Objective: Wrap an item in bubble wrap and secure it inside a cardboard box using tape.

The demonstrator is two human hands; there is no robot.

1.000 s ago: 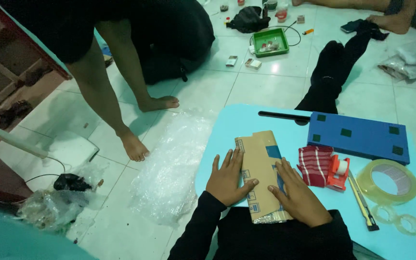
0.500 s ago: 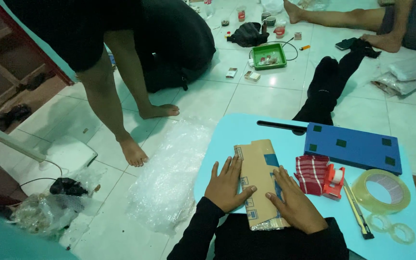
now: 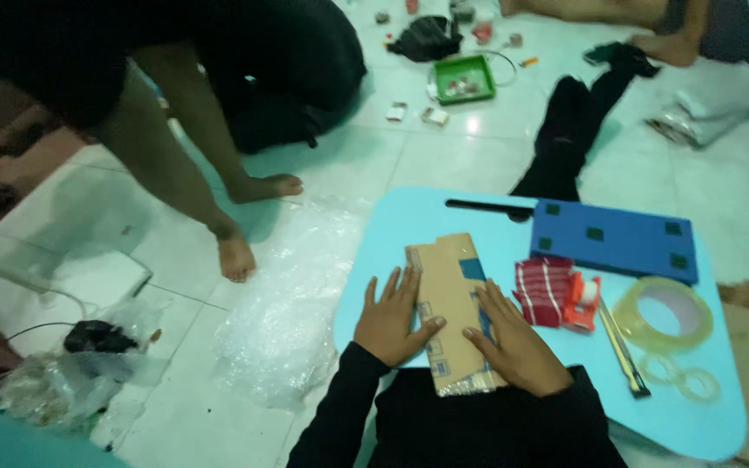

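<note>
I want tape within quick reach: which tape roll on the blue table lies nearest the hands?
The red dispenser roll, just right of the right hand. The big clear tape roll lies farther right, toward the table edge.

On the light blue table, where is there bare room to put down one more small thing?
The light blue table is bare at its far left corner, between the black strip and the cardboard parcel. The right side is crowded: blue board, red tape dispenser, tape roll.
</note>
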